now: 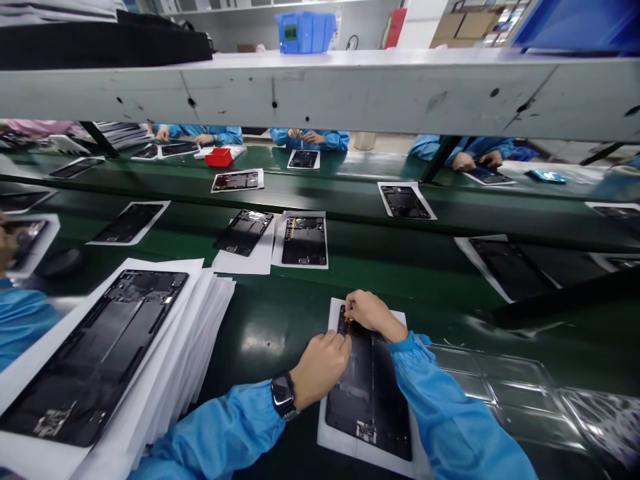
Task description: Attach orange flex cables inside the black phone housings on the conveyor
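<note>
A black tablet back housing (367, 393) lies on a white paper sheet (327, 437) right in front of me. Over its top left corner is a small orange flex cable (349, 325). My right hand (373, 313) comes in from the right, thumb and finger pinched at the upper end of this cable. My left hand (320, 367), with a black watch on the wrist, has its fingers drawn together at the cable's lower end, by the housing's left edge. Whatever lies between the left fingertips is hidden.
At left stands a tall stack of paper sheets (200, 340) topped by another housing (100, 360). A clear plastic tray (500, 387) sits on the right. Housings on paper (305, 240) line the green bench beyond. A shelf beam (310, 100) crosses above. Co-workers' hands (305, 137) work opposite.
</note>
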### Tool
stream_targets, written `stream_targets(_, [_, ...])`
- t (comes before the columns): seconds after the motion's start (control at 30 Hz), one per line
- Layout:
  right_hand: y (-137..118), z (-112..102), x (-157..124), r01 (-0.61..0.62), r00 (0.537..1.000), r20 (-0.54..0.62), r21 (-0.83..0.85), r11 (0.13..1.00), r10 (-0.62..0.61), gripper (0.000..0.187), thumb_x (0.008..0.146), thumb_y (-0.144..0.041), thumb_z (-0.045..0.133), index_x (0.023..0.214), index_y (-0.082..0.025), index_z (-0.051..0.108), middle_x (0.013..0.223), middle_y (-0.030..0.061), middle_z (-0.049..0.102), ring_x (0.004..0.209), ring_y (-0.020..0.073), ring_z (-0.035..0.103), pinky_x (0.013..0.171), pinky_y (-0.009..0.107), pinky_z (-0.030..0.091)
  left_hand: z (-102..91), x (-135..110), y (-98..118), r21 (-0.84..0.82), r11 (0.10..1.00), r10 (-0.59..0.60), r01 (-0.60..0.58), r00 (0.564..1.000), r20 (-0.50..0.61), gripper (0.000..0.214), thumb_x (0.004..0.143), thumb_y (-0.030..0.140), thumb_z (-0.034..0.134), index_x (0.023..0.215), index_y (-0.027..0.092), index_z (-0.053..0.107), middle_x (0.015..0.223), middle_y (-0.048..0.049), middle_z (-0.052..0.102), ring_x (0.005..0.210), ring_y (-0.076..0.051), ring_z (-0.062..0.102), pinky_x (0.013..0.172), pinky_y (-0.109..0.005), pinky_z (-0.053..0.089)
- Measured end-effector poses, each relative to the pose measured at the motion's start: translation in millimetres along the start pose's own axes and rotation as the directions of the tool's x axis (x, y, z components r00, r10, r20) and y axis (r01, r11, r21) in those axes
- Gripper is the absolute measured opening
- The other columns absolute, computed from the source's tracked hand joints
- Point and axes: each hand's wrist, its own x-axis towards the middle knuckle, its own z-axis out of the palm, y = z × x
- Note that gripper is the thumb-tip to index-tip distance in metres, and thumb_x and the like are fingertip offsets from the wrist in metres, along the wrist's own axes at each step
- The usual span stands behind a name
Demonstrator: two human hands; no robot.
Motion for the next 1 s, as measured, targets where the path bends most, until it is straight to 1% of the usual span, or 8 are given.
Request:
stream_targets(0.17, [-1.3,-0.8,-8.5,0.004,1.0,-0.027,-0.012,1.0,-0.005,0.012,0.078,-0.013,0.066,0.069,-0.021,0.064,0.071,0.0013,0.065,0.067,0.015,0.058,0.057,0.025,0.031,1.0,4.3,-0.9,-0.026,1.0,-0.016,0.016,1.0,-0.024,0.022,0.096,0.009,0.043,0.115,0.009,0.055,0.096,-0.0102,0.063,0.09,-0.022,0.059,0.073,-0.032,0.051])
stream_targets(0.27, [0.2,-4.2,-6.3,0.0,1.0,-0.019,0.01,1.0,0.001,0.011,0.077,-0.013,0.066,0.069,-0.021,0.065,0.07,0.0002,0.065,0.065,0.0144,0.057,0.056,0.025,0.032,3.2,6.0,-1.6,-0.049,0.999,-0.013,0.011,0.999,-0.031,0.02,0.095,0.009,0.045,0.113,0.009,0.055,0.094,-0.0091,0.062,0.089,-0.022,0.059,0.072,-0.032,0.051])
stream_targets(0.4, [8.1,-6.2,7.5,-0.007,1.0,0.017,0.046,0.999,0.006,0.009,0.072,-0.017,0.072,0.07,-0.022,0.065,0.066,-0.0028,0.061,0.062,0.0126,0.055,0.055,0.023,0.032,5.2,6.9,-2.3,-0.071,0.997,-0.006,0.003,0.999,-0.043,0.016,0.095,0.01,0.047,0.108,0.011,0.056,0.094,-0.0078,0.061,0.088,-0.023,0.058,0.072,-0.033,0.05])
stream_targets(0.57, [25.3,-4.8,27.4,0.008,0.997,0.079,0.067,0.998,-0.013,0.021,0.065,-0.027,0.081,0.072,-0.021,0.063,0.06,-0.0058,0.056,0.057,0.0109,0.052,0.051,0.022,0.031,9.0,4.2,-3.3,-0.08,0.997,-0.016,0.012,0.999,-0.046,0.015,0.096,0.011,0.046,0.108,0.013,0.056,0.095,-0.0074,0.06,0.089,-0.022,0.057,0.073,-0.032,0.05])
stream_targets(0.67, [29.9,-6.0,28.0,0.013,0.996,0.083,0.026,1.0,-0.016,0.024,0.066,-0.033,0.082,0.068,-0.021,0.061,0.059,-0.0049,0.056,0.057,0.0114,0.052,0.051,0.023,0.03,13.6,2.3,-5.2,-0.095,0.995,-0.005,0.001,0.999,-0.036,0.014,0.096,0.012,0.047,0.106,0.013,0.056,0.094,-0.0067,0.06,0.088,-0.021,0.057,0.074,-0.031,0.05])
stream_targets(0.8, [25.6,-5.7,16.4,-0.007,0.999,0.035,-0.083,0.996,0.01,0.034,0.064,-0.043,0.083,0.076,-0.022,0.059,0.067,-0.002,0.059,0.062,0.0153,0.055,0.053,0.026,0.028,19.4,0.6,-9.1,-0.123,0.992,0.032,-0.034,0.999,-0.024,0.014,0.097,0.013,0.045,0.105,0.014,0.057,0.094,-0.0067,0.061,0.088,-0.02,0.058,0.075,-0.031,0.051])
stream_targets(0.9, [18.7,-2.4,6.9,-0.003,1.0,0.01,-0.15,0.989,0.005,0.035,0.068,-0.043,0.082,0.082,-0.023,0.057,0.077,0.0008,0.062,0.071,0.0191,0.059,0.055,0.027,0.029,21.6,-0.1,-10.7,-0.136,0.99,0.041,-0.045,0.999,-0.036,0.016,0.098,0.013,0.045,0.108,0.014,0.057,0.096,-0.0073,0.061,0.091,-0.02,0.058,0.077,-0.032,0.051])
stream_targets(1.0, [13.5,-0.2,0.5,0.039,0.999,-0.013,-0.2,0.979,-0.043,0.031,0.074,-0.04,0.079,0.086,-0.023,0.056,0.083,0.0025,0.063,0.079,0.0217,0.061,0.058,0.027,0.029,23.8,-0.7,-11.2,-0.132,0.99,0.04,-0.051,0.996,-0.08,0.017,0.098,0.014,0.046,0.11,0.014,0.058,0.098,-0.0072,0.062,0.093,-0.02,0.059,0.078,-0.032,0.052])
